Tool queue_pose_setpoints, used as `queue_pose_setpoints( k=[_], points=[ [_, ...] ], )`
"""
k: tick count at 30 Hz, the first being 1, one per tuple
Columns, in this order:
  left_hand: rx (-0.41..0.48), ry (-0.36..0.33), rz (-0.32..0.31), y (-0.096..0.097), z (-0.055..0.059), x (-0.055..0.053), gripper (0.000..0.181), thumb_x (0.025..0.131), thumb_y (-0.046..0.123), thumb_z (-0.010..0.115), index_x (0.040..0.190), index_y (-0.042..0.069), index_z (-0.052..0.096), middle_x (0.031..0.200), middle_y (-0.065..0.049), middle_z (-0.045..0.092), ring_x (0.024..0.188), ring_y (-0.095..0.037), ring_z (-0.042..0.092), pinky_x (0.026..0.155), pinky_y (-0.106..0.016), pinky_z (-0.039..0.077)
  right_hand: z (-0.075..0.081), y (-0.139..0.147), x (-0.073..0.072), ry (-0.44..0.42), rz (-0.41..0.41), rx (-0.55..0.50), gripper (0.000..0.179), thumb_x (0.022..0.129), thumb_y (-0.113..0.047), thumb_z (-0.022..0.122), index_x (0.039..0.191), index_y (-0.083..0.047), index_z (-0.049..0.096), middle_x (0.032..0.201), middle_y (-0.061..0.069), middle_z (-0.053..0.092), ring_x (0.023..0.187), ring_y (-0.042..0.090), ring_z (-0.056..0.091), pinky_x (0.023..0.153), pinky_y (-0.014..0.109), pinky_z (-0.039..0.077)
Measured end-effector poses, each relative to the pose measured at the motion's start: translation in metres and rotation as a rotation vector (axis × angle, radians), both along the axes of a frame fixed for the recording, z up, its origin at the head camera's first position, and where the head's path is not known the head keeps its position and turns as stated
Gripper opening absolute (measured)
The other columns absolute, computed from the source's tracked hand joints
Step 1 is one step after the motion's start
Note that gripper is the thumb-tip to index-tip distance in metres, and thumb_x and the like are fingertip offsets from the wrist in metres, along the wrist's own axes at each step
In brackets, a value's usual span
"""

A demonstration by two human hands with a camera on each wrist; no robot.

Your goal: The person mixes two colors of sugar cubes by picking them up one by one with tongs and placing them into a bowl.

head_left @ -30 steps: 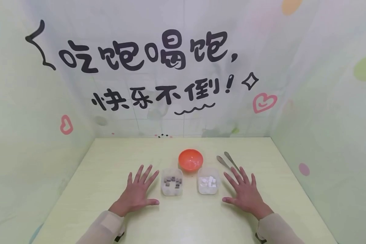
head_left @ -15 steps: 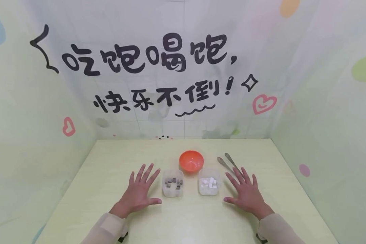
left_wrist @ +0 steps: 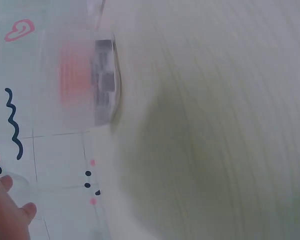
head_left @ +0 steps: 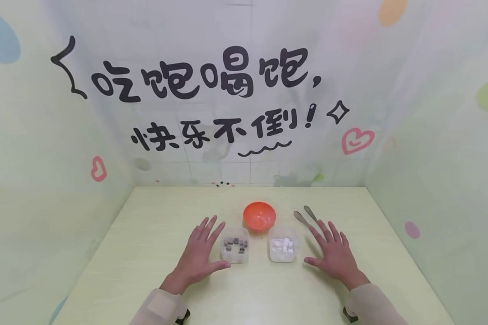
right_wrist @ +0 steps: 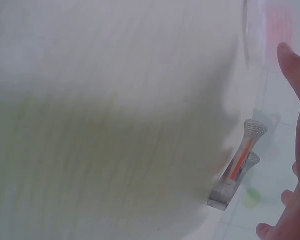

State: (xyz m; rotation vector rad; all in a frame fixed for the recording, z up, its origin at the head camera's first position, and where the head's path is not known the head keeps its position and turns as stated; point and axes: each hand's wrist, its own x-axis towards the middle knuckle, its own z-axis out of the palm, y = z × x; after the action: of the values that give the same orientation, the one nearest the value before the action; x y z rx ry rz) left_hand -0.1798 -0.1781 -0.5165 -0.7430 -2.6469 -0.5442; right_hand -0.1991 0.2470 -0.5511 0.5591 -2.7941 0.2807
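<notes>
My left hand (head_left: 198, 253) hovers beside a clear plastic box (head_left: 234, 257) of dark grey-brown cubes (head_left: 229, 248), its fingers extended and thumb near the box's front corner. The same box (left_wrist: 104, 82) stands upright in the left wrist view. On the other side, my right hand (head_left: 336, 256) has its fingers spread and holds nothing. It is nearest to metal tongs (head_left: 302, 218), partly hidden behind its fingers. Their perforated tips show on the tongs (right_wrist: 237, 162) in the right wrist view. Between the hands is a second clear box (head_left: 282, 258) with white cubes (head_left: 285, 244).
An orange-red bowl (head_left: 259, 216) sits behind the two boxes. The pale wood-grain table (head_left: 260, 293) is bounded by a printed back wall (head_left: 211, 171) and side walls at left and right.
My left hand has moved right, bringing its thumb close to the dark-cube box. The head view has shifted slightly. My right hand keeps nearly the same place beside the tongs.
</notes>
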Motion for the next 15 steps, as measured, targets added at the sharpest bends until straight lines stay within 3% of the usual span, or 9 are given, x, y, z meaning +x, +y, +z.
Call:
queue_pose_setpoints(
  k=[8, 15],
  points=[
    [0.074, 0.034, -0.042, 0.014, 0.001, 0.005, 0.106, 0.072, 0.065, 0.072, 0.155, 0.021, 0.024, 0.160, -0.003, 0.020, 0.145, -0.033, 0.017, 0.113, -0.057, 0.022, 0.002, 0.001, -0.005, 0.032, -0.014, -0.051, 0.099, 0.073, -0.061, 0.075, 0.150, -0.014, 0.035, 0.154, 0.019, 0.028, 0.140, 0.042, 0.020, 0.100, 0.065, 0.034],
    [0.196, -0.009, -0.080, 0.034, 0.004, 0.007, 0.101, 0.074, 0.065, 0.072, 0.154, 0.019, 0.029, 0.159, -0.003, 0.025, 0.145, -0.028, 0.019, 0.110, -0.059, 0.028, -0.002, 0.002, -0.010, 0.074, -0.048, -0.115, 0.094, 0.073, -0.052, 0.079, 0.147, -0.009, 0.040, 0.145, 0.025, 0.038, 0.132, 0.046, 0.033, 0.089, 0.067, 0.043]
  ],
)
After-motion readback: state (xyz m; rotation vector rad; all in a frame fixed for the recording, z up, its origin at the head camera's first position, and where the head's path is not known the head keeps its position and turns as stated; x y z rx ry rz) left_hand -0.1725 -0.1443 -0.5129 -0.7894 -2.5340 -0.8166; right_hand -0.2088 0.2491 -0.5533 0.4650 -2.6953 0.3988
